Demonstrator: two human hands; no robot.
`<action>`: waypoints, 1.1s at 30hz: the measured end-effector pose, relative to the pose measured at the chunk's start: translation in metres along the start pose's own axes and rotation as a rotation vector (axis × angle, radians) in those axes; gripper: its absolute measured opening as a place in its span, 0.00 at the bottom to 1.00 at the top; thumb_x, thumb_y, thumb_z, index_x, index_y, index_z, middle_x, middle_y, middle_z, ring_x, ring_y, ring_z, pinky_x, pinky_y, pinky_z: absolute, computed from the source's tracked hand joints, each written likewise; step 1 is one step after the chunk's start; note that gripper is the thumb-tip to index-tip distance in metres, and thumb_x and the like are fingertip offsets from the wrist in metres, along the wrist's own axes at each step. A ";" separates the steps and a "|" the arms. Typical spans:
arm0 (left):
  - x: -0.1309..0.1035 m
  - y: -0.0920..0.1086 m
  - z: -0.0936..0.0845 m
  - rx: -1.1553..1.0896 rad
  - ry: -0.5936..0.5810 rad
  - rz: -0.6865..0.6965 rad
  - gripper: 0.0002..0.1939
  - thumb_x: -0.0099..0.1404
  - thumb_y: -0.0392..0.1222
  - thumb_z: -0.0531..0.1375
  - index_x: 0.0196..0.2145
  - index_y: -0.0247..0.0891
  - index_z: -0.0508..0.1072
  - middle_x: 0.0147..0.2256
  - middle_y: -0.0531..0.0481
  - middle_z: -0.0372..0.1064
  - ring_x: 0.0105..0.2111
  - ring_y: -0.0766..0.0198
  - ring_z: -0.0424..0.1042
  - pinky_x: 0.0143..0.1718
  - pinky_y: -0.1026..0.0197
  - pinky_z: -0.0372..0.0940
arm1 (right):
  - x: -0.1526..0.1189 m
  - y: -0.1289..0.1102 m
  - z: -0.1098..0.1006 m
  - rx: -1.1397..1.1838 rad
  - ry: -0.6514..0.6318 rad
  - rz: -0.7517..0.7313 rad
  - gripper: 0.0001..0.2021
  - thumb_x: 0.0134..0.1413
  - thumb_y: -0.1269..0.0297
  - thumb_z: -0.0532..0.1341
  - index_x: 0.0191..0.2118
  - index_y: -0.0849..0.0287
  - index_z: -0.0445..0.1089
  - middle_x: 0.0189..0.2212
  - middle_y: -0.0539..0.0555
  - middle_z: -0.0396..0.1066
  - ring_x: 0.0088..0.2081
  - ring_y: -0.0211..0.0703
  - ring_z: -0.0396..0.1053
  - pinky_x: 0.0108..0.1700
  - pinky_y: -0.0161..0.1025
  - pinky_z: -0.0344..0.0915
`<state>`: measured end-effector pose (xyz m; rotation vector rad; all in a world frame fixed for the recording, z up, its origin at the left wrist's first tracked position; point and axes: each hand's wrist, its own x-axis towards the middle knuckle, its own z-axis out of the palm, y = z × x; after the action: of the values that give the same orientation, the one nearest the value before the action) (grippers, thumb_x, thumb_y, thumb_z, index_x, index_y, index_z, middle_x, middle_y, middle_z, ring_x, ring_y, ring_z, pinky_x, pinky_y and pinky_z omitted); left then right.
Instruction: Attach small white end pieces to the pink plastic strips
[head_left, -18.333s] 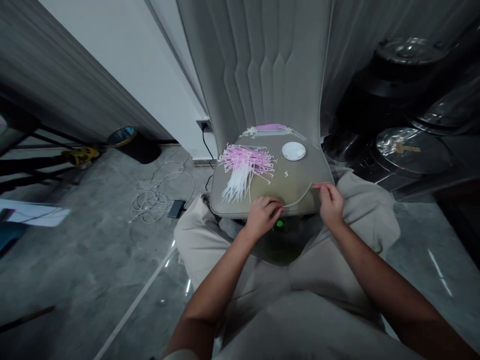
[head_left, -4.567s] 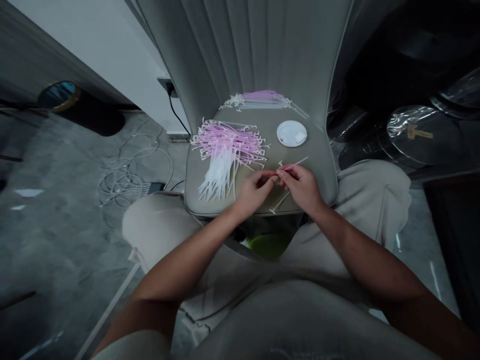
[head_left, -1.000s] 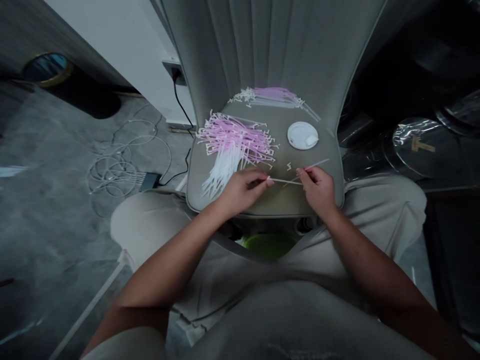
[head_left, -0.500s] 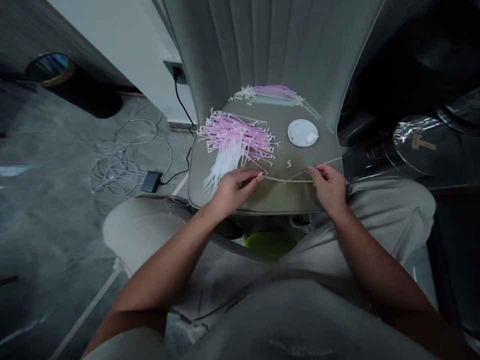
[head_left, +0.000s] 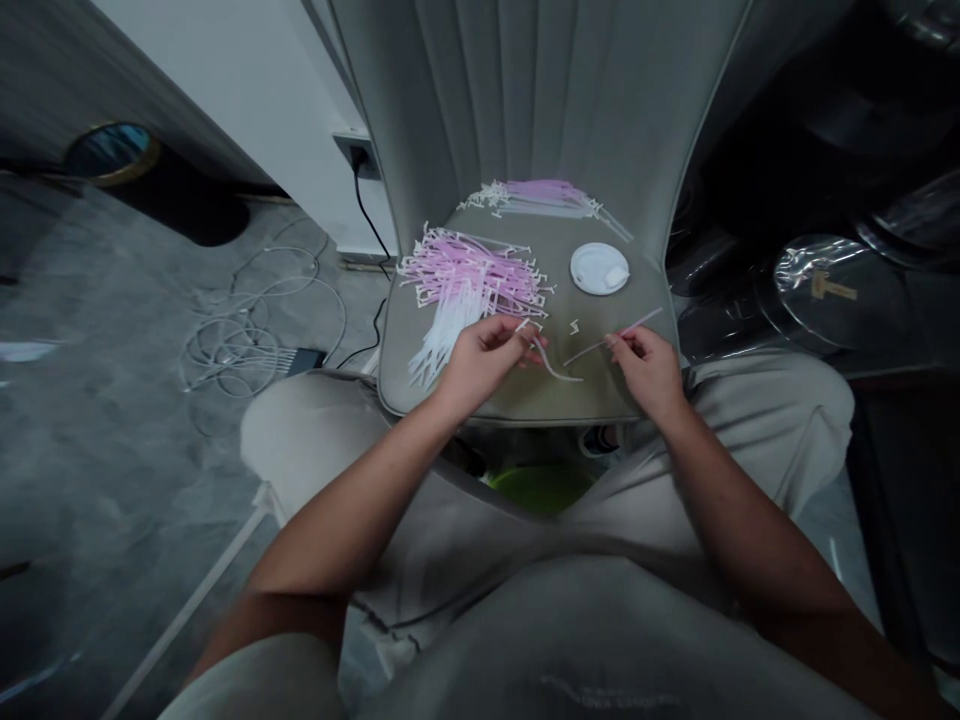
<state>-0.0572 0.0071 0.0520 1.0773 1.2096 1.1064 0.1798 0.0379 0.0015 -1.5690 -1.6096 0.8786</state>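
Observation:
My left hand (head_left: 487, 362) pinches a thin white strip (head_left: 555, 368) whose free end curves to the right over the seat's front. Between the fingers of my right hand (head_left: 646, 368) is a thin pink strip (head_left: 641, 321), with a pale end pointing left. Beside my left hand lies a large heap of pink and white strips (head_left: 480, 270) with small white end pieces. Small white pieces (head_left: 574, 327) rest on the seat between my hands. Behind them is a round white lid (head_left: 600, 269) with a white lump in it.
The grey chair (head_left: 517, 400) carries another bundle of strips (head_left: 547, 197) at the back of its seat. White cables (head_left: 240, 350) and a dark cylinder (head_left: 172, 190) are on the floor at left. Clear-wrapped round containers (head_left: 817, 290) stand at right; a green object (head_left: 540, 487) shows below the seat.
The white strip that stretched between both hands has left my right hand and now hangs from my left. The view has shifted slightly.

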 end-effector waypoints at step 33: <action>0.025 -0.051 0.019 0.289 0.037 0.046 0.10 0.59 0.40 0.64 0.38 0.34 0.75 0.31 0.50 0.74 0.30 0.68 0.71 0.34 0.64 0.65 | 0.008 0.005 -0.016 -0.215 0.007 0.025 0.21 0.60 0.49 0.55 0.21 0.57 0.63 0.16 0.45 0.58 0.22 0.36 0.56 0.27 0.36 0.49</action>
<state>-0.0350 0.0235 -0.0010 1.3135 1.4104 1.0100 0.1964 0.0463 0.0059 -1.7401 -1.7293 0.7319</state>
